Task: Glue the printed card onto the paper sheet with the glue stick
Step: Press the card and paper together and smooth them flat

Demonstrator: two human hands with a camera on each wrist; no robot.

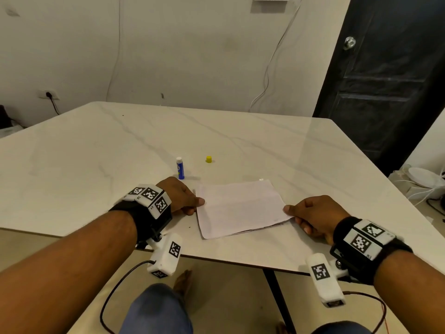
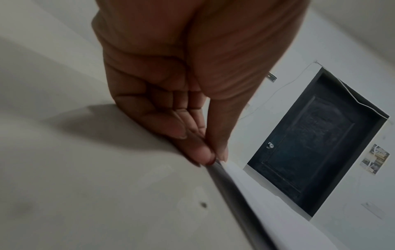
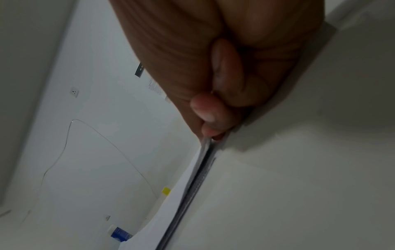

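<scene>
A white top sheet (image 1: 240, 208) lies near the table's front edge, blank side up. Under it lies a second sheet whose printed edge (image 1: 277, 224) peeks out at the near right; I cannot tell which one is the card. My left hand (image 1: 196, 206) pinches the left edge between thumb and fingers (image 2: 208, 156). At the right corner my right hand (image 1: 292, 215) pinches the stacked sheets (image 3: 192, 177). The blue glue stick (image 1: 180, 168) stands upright just beyond the left hand, white tip up. Its yellow cap (image 1: 208, 159) sits apart to the right.
The white marble table (image 1: 96, 153) stretches far to the left and back. Its front edge runs just behind my wrists, with my knees below. A dark door (image 1: 385, 80) stands at the back right. White items and cables (image 1: 423, 182) lie off the right side.
</scene>
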